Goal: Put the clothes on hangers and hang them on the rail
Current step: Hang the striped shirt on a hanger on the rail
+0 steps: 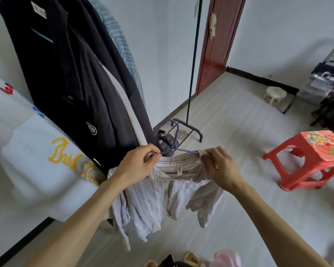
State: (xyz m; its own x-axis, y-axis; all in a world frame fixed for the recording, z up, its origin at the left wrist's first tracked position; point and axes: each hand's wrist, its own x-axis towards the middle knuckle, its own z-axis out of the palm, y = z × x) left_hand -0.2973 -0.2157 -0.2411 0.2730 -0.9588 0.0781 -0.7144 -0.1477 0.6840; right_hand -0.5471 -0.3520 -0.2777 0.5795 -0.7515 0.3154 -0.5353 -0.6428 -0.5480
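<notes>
A pale striped shirt [162, 193] hangs in front of me, its collar spread over a purple hanger [174, 135] whose hook rises behind it. My left hand [141, 162] pinches the left side of the collar against the hanger's arm. My right hand [222, 166] grips the bunched collar on the hanger's right arm. On the left hang a black coat [81, 83] and a blue striped shirt [123, 47]; their rail is above the frame. The rack's black upright pole [193, 58] stands behind the hanger.
The rack's foot [193, 130] lies on the floor with dark shoes [165, 143] beside it. A red plastic stool [312, 158] stands to the right, a small white stool [275, 94] farther back. A white printed quilt [39, 160] lies at left. A red door [218, 43] is behind.
</notes>
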